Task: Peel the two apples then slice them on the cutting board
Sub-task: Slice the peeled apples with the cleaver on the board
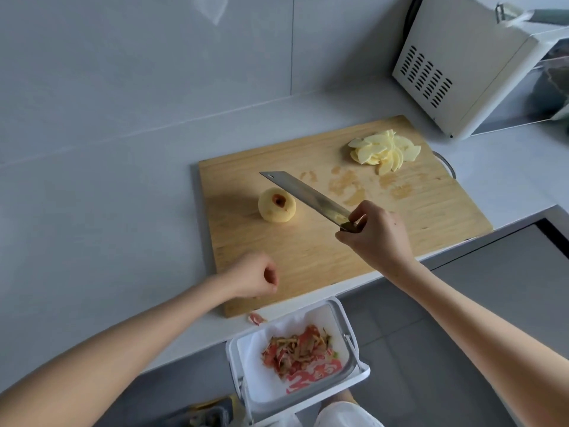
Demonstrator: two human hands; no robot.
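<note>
A whole peeled apple [276, 205] stands on the left part of the wooden cutting board [311, 251], its stem pit facing up. A pile of thin apple slices [385, 151] lies at the board's far right corner. My right hand [377, 232] grips the handle of a cleaver [308, 195] whose blade is raised and points left toward the apple, just to its right. My left hand [254, 277] rests at the board's near left edge with its fingers curled and nothing in it.
A white bin [345, 322] hangs below the counter edge, lined and holding red apple peels [303, 354]. One peel scrap [256, 318] lies on the counter. A white microwave [468, 66] stands at the back right. Grey wall tiles rise behind the counter.
</note>
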